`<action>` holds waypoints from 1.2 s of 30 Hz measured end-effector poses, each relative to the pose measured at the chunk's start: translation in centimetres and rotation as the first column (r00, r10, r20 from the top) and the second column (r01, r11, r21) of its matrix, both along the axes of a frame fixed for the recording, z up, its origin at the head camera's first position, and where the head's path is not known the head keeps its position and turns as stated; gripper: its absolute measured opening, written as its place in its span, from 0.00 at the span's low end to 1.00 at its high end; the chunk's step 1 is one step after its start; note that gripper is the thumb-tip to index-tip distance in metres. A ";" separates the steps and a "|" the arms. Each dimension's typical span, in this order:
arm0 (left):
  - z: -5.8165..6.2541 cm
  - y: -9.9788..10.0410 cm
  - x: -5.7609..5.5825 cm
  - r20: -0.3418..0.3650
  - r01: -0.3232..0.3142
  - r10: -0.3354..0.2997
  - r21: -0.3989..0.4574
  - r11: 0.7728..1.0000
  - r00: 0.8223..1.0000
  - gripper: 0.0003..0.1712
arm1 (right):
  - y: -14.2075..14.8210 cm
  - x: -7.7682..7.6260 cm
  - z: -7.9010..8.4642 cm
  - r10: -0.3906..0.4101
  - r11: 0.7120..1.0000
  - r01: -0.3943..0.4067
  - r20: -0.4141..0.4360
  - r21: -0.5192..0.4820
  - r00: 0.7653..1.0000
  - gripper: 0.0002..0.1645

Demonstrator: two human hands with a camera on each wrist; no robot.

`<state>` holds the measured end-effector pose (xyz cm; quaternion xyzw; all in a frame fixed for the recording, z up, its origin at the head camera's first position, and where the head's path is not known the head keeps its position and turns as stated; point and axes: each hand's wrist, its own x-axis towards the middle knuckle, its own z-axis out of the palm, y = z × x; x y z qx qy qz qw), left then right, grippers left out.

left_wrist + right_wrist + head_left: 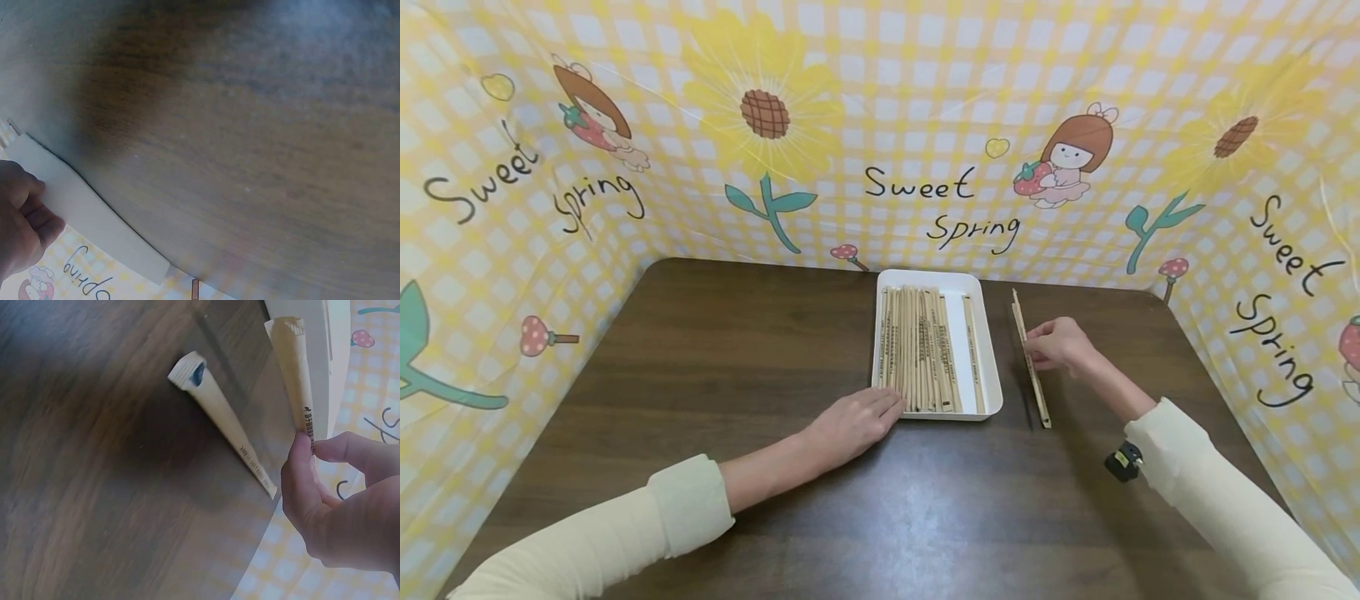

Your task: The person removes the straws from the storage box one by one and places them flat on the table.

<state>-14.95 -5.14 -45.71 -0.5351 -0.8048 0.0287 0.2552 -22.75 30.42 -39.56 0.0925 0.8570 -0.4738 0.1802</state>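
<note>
My left hand (pixel 856 423) holds the near-left corner of a white tray (pixel 991 379), and in the left wrist view its bent fingers (pixel 47 222) lie against the tray's outer wall. Inside the tray, long paper-wrapped sticks (pixel 917 346) lie side by side on the left, with a single one (pixel 973 350) apart near the right wall. Beyond the tray's right side, my right hand (pixel 1062 343) pinches a paper-wrapped stick (pixel 294 369) between thumb and fingers. Another paper-wrapped stick (pixel 225 419), with crimped end and printed wrapper, lies on the table beneath.
The dark wooden table (pixel 715 350) is enclosed at the back and sides by a yellow checked cloth (pixel 910 100) printed with flowers and figures. A small black device (pixel 1123 461) hangs at the right cuff.
</note>
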 end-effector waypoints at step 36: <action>-0.3 0.0 -0.1 -0.015 -0.004 0.004 0.005 1.000 1.000 0.18 | 3.1 0.0 -3.1 0.028 0.981 -0.015 -0.061 0.196 0.998 0.15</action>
